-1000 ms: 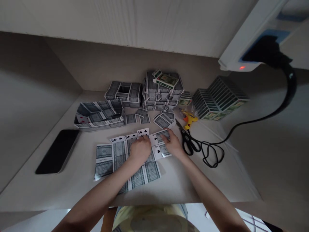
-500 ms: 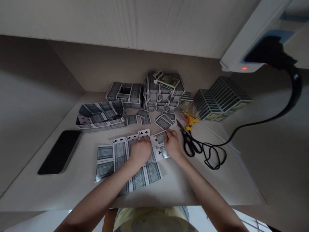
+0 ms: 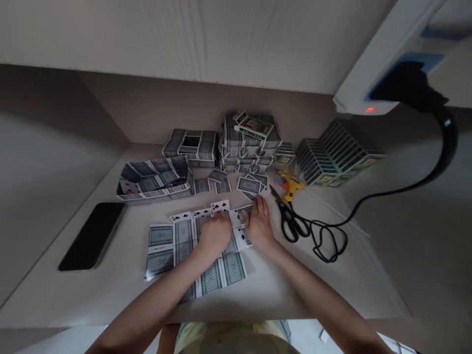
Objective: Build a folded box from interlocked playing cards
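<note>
A sheet of joined playing cards (image 3: 210, 279), mostly with grey-patterned backs up, lies flat on the table. Along its far edge, several cards show club faces (image 3: 220, 206). My left hand (image 3: 216, 233) rests on the middle of the sheet with its fingers curled under; whatever they may hold is hidden. On the sheet's right end my right hand (image 3: 260, 222) lies flat, its fingers stretched forward over the cards and toward a loose pile of cards (image 3: 249, 185). The scissors (image 3: 291, 221) with black handles lie just right of that hand.
A yellow glue gun (image 3: 291, 186) with a black cord lies beyond the scissors. Behind stand an open card-built box (image 3: 158, 189), stacked card structures (image 3: 249, 142) and rows of card packs (image 3: 332, 157). A phone (image 3: 92, 236) lies at left; a power strip (image 3: 383, 64) hangs upper right.
My right hand has flattened, its fingers now stretched out over the cards where they were bent before. My left hand stays in place. The view has tilted slightly.
</note>
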`<state>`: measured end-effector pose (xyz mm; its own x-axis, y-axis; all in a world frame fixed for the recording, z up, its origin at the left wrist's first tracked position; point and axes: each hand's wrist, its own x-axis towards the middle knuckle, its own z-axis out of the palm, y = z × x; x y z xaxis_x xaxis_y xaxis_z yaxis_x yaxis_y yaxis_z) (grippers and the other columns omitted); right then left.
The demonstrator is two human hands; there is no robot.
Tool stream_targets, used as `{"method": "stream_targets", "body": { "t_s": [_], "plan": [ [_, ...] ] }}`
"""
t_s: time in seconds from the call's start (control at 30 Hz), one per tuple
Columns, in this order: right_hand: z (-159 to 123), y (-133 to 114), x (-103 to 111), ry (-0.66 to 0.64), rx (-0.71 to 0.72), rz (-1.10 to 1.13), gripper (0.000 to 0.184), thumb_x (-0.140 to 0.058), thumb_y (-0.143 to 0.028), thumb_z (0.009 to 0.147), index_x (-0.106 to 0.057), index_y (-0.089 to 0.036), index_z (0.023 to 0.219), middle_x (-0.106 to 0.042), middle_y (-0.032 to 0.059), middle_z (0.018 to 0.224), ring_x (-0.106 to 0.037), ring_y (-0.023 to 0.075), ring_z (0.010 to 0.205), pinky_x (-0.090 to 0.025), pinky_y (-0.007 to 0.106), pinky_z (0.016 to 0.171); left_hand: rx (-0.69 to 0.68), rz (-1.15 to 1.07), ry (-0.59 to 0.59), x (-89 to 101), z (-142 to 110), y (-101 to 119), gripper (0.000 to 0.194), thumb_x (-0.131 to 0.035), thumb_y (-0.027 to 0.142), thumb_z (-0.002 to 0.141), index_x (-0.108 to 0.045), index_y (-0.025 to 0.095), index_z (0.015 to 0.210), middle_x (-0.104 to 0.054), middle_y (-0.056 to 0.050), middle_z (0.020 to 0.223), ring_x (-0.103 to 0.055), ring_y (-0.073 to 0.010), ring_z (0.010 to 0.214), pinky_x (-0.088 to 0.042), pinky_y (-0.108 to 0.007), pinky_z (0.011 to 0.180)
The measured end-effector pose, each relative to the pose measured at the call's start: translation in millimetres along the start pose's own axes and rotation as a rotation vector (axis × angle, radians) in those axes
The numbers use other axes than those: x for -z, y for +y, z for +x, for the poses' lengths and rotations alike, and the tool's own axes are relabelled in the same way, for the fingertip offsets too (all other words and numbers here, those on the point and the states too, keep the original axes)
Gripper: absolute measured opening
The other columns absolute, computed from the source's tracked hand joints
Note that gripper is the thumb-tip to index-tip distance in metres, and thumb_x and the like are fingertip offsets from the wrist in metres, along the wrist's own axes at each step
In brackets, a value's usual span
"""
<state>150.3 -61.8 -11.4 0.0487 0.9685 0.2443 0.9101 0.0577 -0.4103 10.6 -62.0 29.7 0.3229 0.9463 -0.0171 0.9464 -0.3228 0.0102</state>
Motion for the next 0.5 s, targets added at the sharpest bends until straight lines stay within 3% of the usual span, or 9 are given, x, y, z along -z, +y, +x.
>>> {"method": "stream_targets", "body": {
  "t_s": [0.27,0.5],
  "plan": [
    [-0.9,1.2,-3.9,0.005,0.025,0.089,0.052,-0.028,-0.025,0.087,-0.024,-0.001,0.133,-0.022,0.0198,0.140,-0.013,0.0245,0.132,-0.024,0.044,0.103,-0.008,-0.008,-0.019,0.1,0.6,-0.4,0.022,-0.031,0.011,0.080,-0.052,0.007,0.085,-0.058,-0.014,0.072,-0.061,-0.0257,0.067,-0.045,-0.031,0.051],
    [-1.0,-1.1,-5.2,-0.002,0.022,0.057,0.052,-0.030,-0.025,0.087,-0.027,0.000,0.131,-0.019,0.0202,0.141,-0.006,0.0249,0.133,-0.023,0.044,0.105,-0.005,-0.004,-0.057,1.2,1.3,-0.2,0.023,-0.030,0.011,0.081,-0.051,0.006,0.086,-0.058,-0.014,0.074,-0.062,-0.0253,0.068,-0.046,-0.031,0.052]
  ]
}}
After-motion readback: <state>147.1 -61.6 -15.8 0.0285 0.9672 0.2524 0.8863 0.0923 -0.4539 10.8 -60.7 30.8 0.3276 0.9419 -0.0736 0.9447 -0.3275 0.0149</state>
